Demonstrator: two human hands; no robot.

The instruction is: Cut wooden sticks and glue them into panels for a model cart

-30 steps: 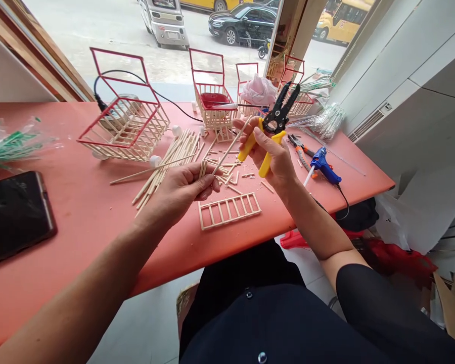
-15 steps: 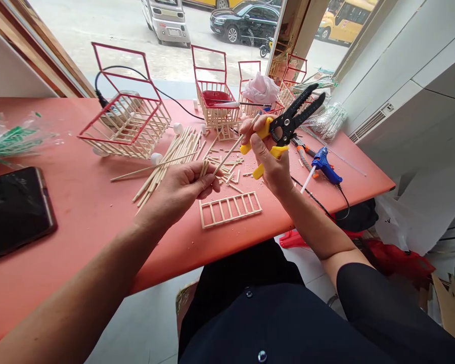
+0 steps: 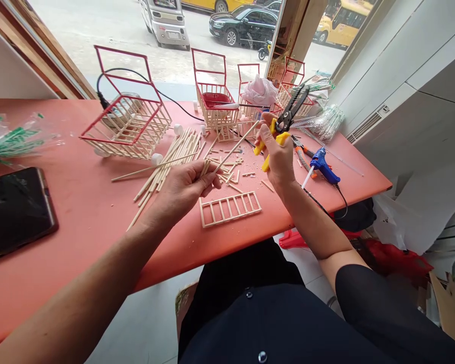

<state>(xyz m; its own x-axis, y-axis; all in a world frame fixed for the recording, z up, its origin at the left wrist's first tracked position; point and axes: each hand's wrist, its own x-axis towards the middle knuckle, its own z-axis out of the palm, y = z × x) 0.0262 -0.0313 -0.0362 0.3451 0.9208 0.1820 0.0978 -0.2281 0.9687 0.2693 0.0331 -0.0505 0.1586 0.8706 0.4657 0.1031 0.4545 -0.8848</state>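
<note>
Since earlier frame: yellow-handled black pliers (image 3: pixel 285 122), grasped in right hand (image 3: pixel 279 159), swung more upright, off stick's far end. Thin pale wooden stick (image 3: pixel 236 146) hangs above salmon-pink worktop (image 3: pixel 98 202), between hands. Left hand (image 3: pixel 184 187) pinches near end, plus short pale wooden pieces (image 3: pixel 205 168). Long axis slants away rightward; tip just beside right fingers.

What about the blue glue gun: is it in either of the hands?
No, the blue glue gun rests on the table; the left hand holds wooden sticks and the right hand yellow-handled wire strippers.
</note>
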